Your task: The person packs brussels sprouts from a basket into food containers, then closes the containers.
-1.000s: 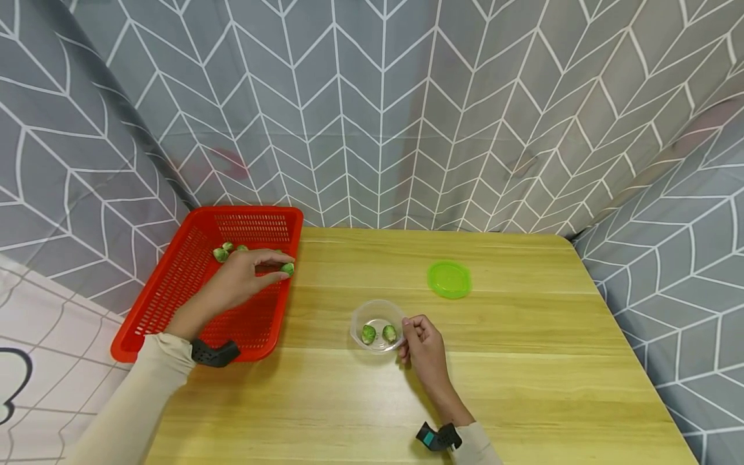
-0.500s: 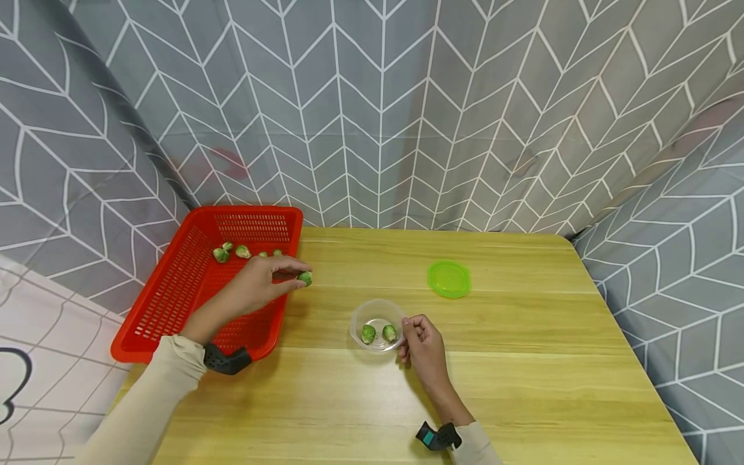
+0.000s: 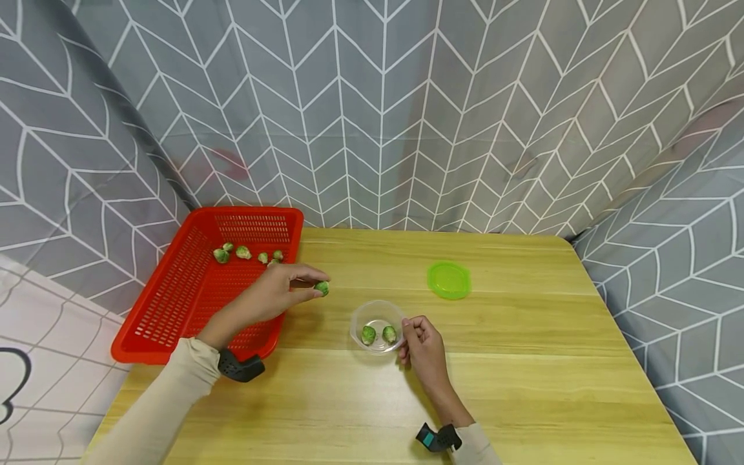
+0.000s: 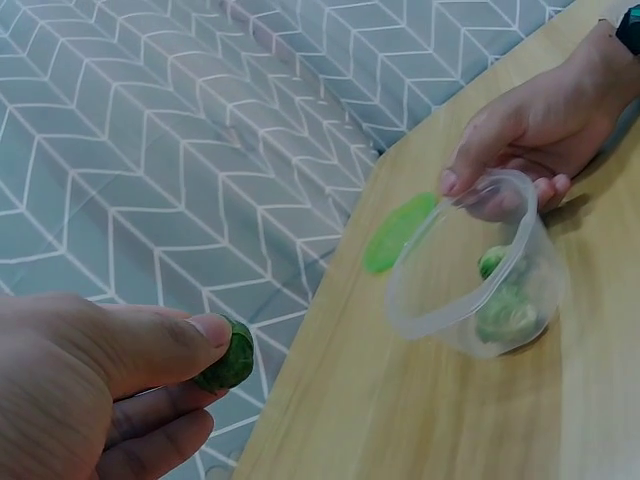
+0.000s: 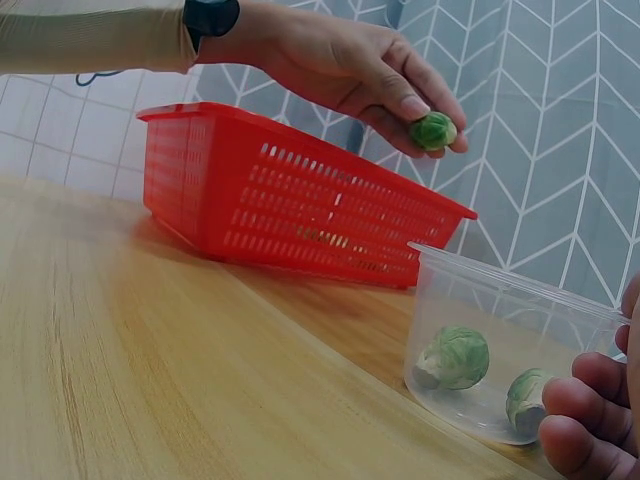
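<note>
Between thumb and fingertips, the left hand pinches a small green Brussels sprout, held in the air between the red basket and the clear round container. Two sprouts lie on the container's bottom. At the container's right side, the right hand grips its rim, thumb on top and fingers curled below. The left wrist view shows the held sprout at the left thumb's tip, apart from the container.
The red perforated basket stands at the table's left, with several sprouts toward its back. A green lid lies on the wooden table behind and right of the container. A patterned curtain hangs behind the table.
The left hand has moved right and toward the container, carrying the sprout out over the basket's right edge. The right hand and the container have stayed in place.
</note>
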Tool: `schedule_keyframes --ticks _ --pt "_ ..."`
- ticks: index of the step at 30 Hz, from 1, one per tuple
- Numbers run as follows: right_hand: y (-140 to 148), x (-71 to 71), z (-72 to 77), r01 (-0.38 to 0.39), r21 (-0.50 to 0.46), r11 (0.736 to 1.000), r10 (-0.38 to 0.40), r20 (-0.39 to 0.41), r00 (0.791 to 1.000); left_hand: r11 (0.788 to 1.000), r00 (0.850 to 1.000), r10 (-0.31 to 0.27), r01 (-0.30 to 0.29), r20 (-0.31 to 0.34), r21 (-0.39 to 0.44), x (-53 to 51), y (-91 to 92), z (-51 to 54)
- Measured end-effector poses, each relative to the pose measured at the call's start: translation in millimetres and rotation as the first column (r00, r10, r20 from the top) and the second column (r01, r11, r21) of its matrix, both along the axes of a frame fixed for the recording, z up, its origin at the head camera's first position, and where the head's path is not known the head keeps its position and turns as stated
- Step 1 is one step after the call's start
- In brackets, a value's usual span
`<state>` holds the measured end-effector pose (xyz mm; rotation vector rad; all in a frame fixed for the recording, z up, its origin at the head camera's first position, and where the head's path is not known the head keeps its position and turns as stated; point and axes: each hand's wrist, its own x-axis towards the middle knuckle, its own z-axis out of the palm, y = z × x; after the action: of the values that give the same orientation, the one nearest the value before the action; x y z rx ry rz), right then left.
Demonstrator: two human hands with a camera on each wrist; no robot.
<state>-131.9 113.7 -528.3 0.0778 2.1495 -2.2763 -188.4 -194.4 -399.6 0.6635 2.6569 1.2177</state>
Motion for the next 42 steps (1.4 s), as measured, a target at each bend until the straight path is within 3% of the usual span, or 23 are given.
schedule_keyframes --ticks 13,23,31,42 --pt "1.4 1.4 -0.3 -0.002 -0.002 1.0 0.002 0.001 1.0 0.996 0.996 -0.092 0.091 -0.007 -0.015 3.7 29.3 -10.5" --pt "1.1 1.7 1.6 0.002 -0.004 1.0 -0.002 0.015 1.0 0.979 0.977 -0.201 0.203 -0.071 0.016 4.8 51.8 -20.5" --pt "1.0 1.6 0.5 0.001 -0.007 1.0 -0.001 0.01 1.0 0.964 0.964 -0.266 0.266 -0.009 0.006 6.5 71.9 -24.9" --pt "2.3 -0.4 3.0 -0.014 0.012 1.0 0.013 0.039 0.999 0.946 0.947 -0.32 0.321 0.019 -0.048 7.6 94.2 -34.2"
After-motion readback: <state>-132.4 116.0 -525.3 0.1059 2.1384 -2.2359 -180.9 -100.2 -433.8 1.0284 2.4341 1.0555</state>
